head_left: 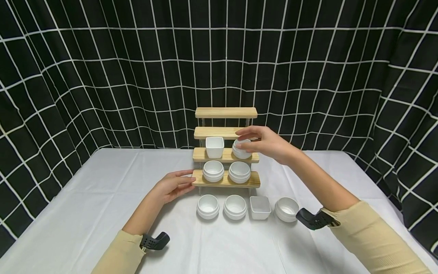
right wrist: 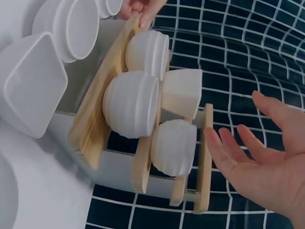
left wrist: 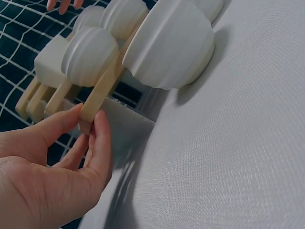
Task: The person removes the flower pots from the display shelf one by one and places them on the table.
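Observation:
My left hand point(head_left: 174, 186) pinches the left end of the lowest board point(left wrist: 97, 98) of a four-tier wooden shelf stand between thumb and fingers. My right hand point(head_left: 265, 142) is by the second board from the bottom, beside a white round bowl point(right wrist: 175, 148). In the right wrist view its fingers are spread and apart from that bowl. Left of it on the same board sits a white square bowl point(head_left: 215, 148). Two white round bowls, one left point(head_left: 213, 177) and one right point(head_left: 239, 178), stand on the lowest board.
On the white tablecloth point(head_left: 219, 251) before the stand, a row holds a left round bowl point(head_left: 208, 215), a middle round bowl point(head_left: 235, 216), a square bowl point(head_left: 260, 215) and a right round bowl point(head_left: 286, 217). The top board point(head_left: 226, 112) rises behind. A black gridded curtain point(head_left: 154, 68) surrounds the table.

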`<state>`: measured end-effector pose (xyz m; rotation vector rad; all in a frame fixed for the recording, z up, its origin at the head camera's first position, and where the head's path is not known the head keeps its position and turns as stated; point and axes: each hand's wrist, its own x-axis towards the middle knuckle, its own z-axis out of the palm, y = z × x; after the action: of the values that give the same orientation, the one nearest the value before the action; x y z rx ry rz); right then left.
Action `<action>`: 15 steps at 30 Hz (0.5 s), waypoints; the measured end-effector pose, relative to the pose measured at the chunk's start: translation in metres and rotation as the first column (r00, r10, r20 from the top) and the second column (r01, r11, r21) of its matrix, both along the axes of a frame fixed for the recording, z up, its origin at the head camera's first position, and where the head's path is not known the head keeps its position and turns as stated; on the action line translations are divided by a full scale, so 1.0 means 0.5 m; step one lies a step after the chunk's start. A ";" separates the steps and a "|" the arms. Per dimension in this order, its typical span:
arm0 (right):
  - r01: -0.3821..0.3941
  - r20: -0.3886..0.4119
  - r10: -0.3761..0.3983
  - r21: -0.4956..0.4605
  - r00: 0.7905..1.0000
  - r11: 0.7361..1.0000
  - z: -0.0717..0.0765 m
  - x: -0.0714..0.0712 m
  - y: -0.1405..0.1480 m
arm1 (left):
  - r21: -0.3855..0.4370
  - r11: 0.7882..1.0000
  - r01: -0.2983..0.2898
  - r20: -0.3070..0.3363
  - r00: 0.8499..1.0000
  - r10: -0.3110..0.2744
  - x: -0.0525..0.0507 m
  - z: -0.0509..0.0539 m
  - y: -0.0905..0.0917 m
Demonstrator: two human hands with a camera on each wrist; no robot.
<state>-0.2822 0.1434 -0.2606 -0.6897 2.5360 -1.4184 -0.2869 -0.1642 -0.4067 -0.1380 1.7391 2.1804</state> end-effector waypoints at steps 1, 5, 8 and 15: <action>-0.002 0.001 0.002 -0.001 1.000 1.000 0.001 -0.002 -0.002 | 0.000 1.000 0.000 0.001 1.000 0.000 0.001 0.001 0.000; -0.003 0.015 0.003 -0.005 1.000 1.000 0.003 -0.007 -0.012 | 0.004 1.000 -0.001 0.004 1.000 0.001 0.001 0.003 0.000; 0.000 0.026 0.000 -0.014 1.000 1.000 0.005 -0.008 -0.020 | 0.007 1.000 -0.003 0.006 1.000 0.003 0.001 0.003 0.000; 0.016 0.046 -0.016 -0.017 0.999 1.000 0.008 -0.014 -0.040 | 0.016 1.000 0.000 0.003 1.000 0.000 0.000 0.001 -0.001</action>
<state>-0.2892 0.1237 -0.2566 -0.6334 2.5030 -1.4454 -0.2867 -0.1646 -0.4064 -0.1370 1.7199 2.1925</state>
